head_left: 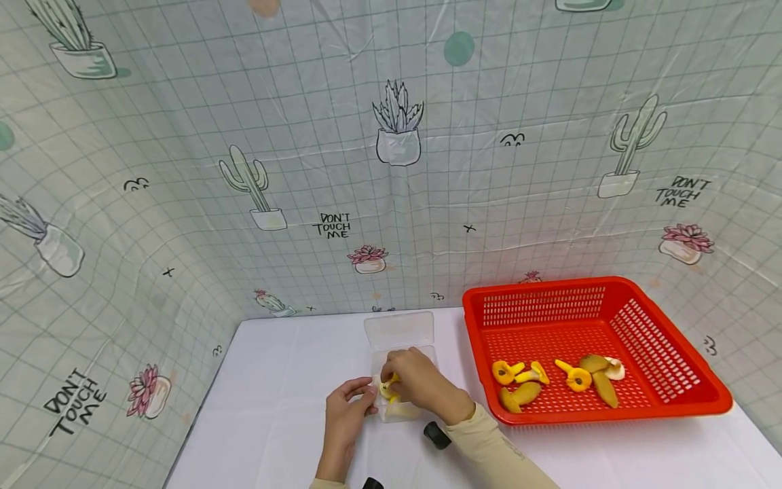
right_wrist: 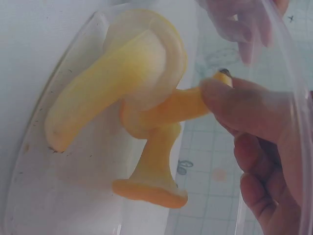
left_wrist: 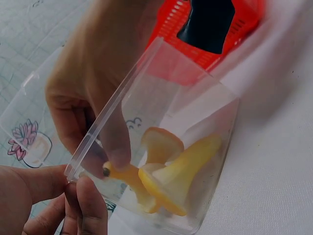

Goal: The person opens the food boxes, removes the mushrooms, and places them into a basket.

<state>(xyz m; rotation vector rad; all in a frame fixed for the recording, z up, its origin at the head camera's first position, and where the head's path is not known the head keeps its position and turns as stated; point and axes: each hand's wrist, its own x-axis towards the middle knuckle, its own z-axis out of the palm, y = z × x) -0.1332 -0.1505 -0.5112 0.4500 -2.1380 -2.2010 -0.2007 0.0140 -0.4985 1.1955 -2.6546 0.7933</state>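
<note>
A clear plastic box [head_left: 403, 413] stands on the table with its hinged lid [head_left: 400, 331] raised at the back. My right hand [head_left: 418, 382] reaches inside and pinches a small yellow-orange mushroom [right_wrist: 171, 108] by the end of its stem. Two other mushrooms lie against it in the box: a larger pale yellow one [right_wrist: 98, 95] and a short one with an orange cap [right_wrist: 154, 169]. At the box's left side, my left hand [head_left: 345, 414] pinches the rim [left_wrist: 73, 169] between thumb and fingers.
To the right stands a red perforated basket [head_left: 586, 415] holding several yellow mushrooms [head_left: 577, 378] and brown-capped mushrooms [head_left: 605, 388]. A white cloth [head_left: 275, 394] covers the table. Behind it hangs a sheet [head_left: 318, 170] printed with a grid and cacti. A black cylindrical object [head_left: 436, 435] sits by the right wrist.
</note>
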